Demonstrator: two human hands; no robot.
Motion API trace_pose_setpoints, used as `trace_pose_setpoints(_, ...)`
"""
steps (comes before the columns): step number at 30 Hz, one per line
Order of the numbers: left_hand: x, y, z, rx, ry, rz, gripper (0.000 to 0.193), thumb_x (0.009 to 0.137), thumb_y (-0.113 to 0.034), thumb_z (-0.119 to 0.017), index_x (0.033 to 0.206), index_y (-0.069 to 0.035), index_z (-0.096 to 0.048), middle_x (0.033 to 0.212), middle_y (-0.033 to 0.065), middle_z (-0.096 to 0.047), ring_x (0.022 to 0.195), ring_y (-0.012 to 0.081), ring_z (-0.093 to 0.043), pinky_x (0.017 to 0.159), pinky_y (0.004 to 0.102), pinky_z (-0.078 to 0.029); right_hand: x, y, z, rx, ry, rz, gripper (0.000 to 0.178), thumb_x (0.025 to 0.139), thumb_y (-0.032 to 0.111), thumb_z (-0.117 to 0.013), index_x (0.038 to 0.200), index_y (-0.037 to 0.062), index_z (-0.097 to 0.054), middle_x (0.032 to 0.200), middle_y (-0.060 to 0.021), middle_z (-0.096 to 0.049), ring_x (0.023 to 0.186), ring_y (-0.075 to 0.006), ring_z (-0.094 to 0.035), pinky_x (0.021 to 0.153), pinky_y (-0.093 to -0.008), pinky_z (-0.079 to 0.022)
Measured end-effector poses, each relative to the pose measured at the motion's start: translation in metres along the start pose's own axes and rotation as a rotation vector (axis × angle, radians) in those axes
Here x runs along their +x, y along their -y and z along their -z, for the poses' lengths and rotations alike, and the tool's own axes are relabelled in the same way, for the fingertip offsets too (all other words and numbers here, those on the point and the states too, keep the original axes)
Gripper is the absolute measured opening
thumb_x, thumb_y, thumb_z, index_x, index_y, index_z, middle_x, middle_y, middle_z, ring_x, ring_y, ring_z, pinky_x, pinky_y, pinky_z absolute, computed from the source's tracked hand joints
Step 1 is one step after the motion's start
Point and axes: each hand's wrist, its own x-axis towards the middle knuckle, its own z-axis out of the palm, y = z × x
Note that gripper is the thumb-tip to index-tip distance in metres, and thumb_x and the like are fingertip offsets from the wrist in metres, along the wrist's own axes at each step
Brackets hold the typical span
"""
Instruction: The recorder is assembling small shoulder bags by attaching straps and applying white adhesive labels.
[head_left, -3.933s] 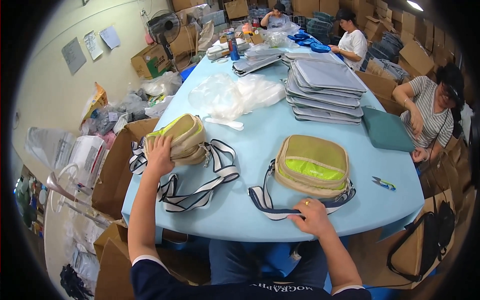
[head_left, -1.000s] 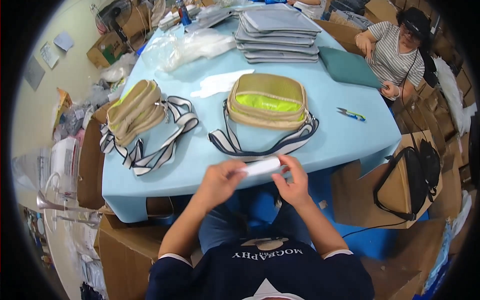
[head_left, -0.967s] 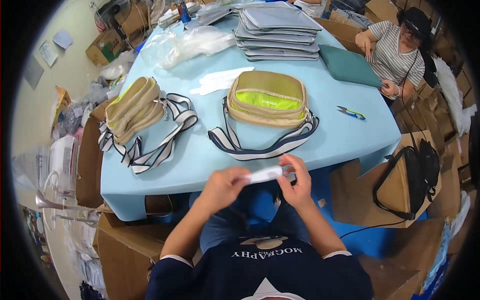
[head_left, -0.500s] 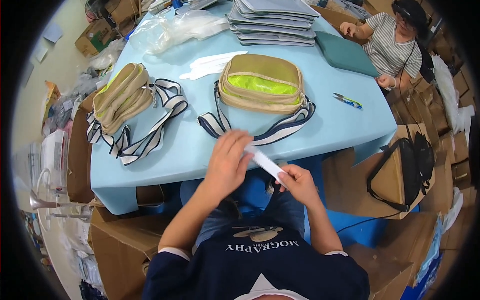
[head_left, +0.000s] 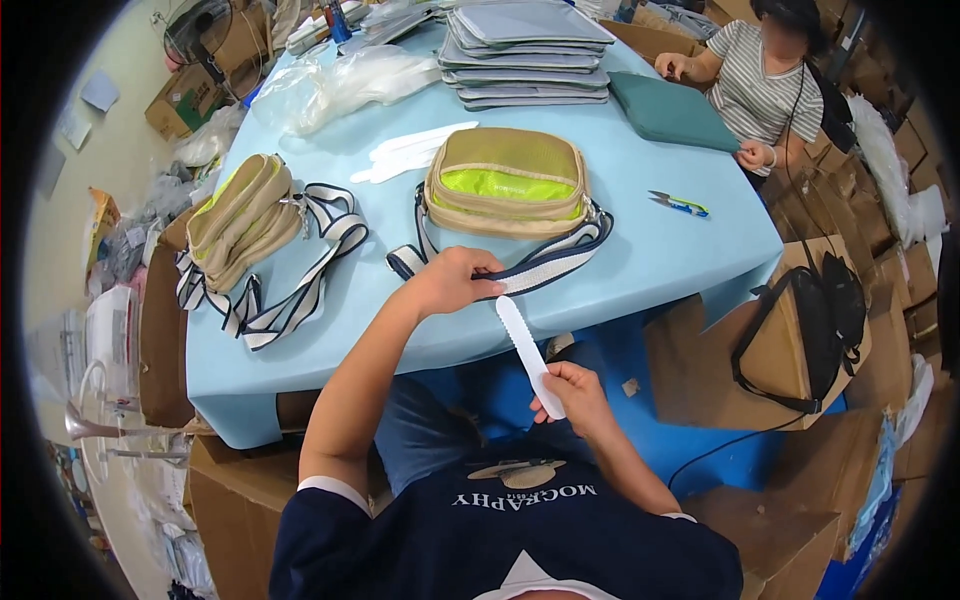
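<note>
My right hand (head_left: 575,397) grips the lower end of a long white strip (head_left: 522,345) with a rounded tip and a toothed edge. The strip points up toward the table's near edge. My left hand (head_left: 458,282) is closed on the striped navy-and-white shoulder strap (head_left: 540,268), thumb and fingers pinching it. That strap belongs to a tan and lime-green bag (head_left: 508,185) lying on the table just beyond. More white strips (head_left: 405,155) lie behind the bag, to its left. A second tan bag (head_left: 238,222) with the same kind of strap (head_left: 325,262) rests farther left.
Thread snips (head_left: 680,205) lie on the blue-covered table (head_left: 650,255) to the right. Farther back are a stack of grey folded pieces (head_left: 525,55), a clear plastic bag (head_left: 345,88) and a green flat case (head_left: 672,112) touched by another person (head_left: 770,85). A black bag (head_left: 815,325) sits on cardboard at right.
My left hand has left the white strip's upper end and closed on the shoulder strap. My right hand has drawn the strip slightly down and left, tilting it more upright.
</note>
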Motion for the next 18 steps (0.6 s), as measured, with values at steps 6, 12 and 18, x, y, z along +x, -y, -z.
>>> trace_pose_setpoints(6,-0.002,-0.013,0.011,-0.118,0.011,0.020,0.025,0.079,-0.011,-0.070,0.099,0.002,-0.065,0.085,0.0087,-0.067,0.076,0.0139,-0.060,0.071,0.0273,-0.048,0.008,0.016,-0.023,0.135,-0.064,0.092,0.020,0.091,0.014,-0.049,0.102,-0.0018,-0.056,0.071,-0.0125,-0.064,0.052,-0.0188,-0.062,0.043,-0.0240,-0.046)
trace_pose_setpoints(12,-0.001,-0.009,0.025,-0.417,-0.033,0.033,0.021,0.080,-0.007,-0.070,0.099,0.002,-0.066,0.086,0.0045,-0.067,0.077,0.0089,-0.058,0.070,0.0230,-0.048,0.012,0.015,-0.016,-0.007,-0.082,-0.051,0.021,0.090,0.014,-0.048,0.101,-0.0020,-0.056,0.071,-0.0123,-0.064,0.053,-0.0191,-0.063,0.044,-0.0250,-0.046)
trace_pose_setpoints(18,0.008,-0.004,0.019,-0.492,0.030,0.044,0.020,0.077,-0.005,-0.072,0.095,0.002,-0.065,0.084,0.0033,-0.065,0.074,0.0074,-0.058,0.066,0.0204,-0.047,0.024,0.028,-0.037,0.110,-0.086,0.083,0.022,0.092,0.014,-0.048,0.105,-0.0024,-0.055,0.073,-0.0129,-0.064,0.053,-0.0186,-0.062,0.044,-0.0242,-0.046)
